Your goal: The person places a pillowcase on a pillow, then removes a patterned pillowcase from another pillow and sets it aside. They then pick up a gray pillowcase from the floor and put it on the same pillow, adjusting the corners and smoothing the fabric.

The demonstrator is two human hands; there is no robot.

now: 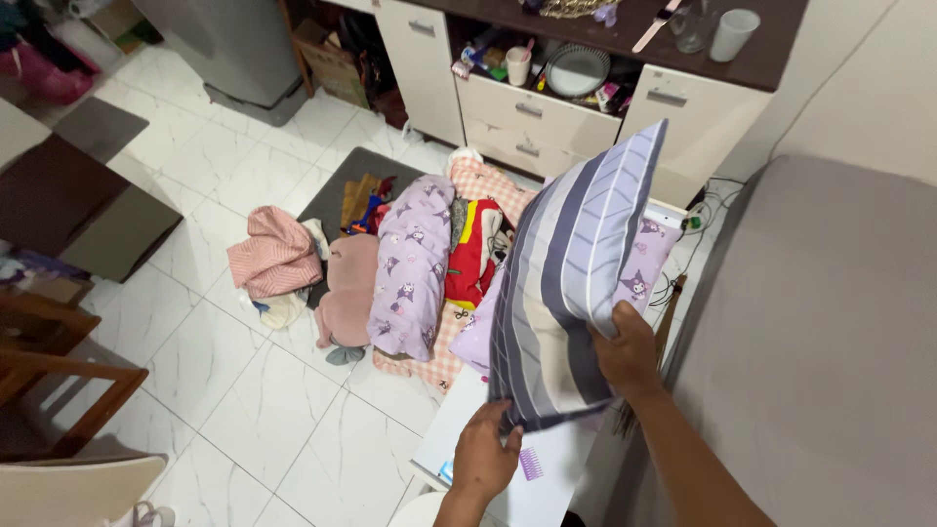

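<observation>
A: Where's the striped pillow (pixel 571 283) now?

B: Lifted upright above the white table (pixel 468 429), beside the grey mattress (pixel 830 322). Its cover looks fully on.

A: And the hands?

B: Left hand (pixel 485 454) pinches the pillow's bottom corner; right hand (pixel 628 351) is closed on its lower edge. The bedding pile (pixel 415 263) behind the pillow lies untouched on the floor.

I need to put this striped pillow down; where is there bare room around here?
Bare grey mattress lies beside the right hand. White tile floor is open between the wooden chair and the bedding pile. Crowded: that pile and the white surface under the left hand, where a purple comb lies.
</observation>
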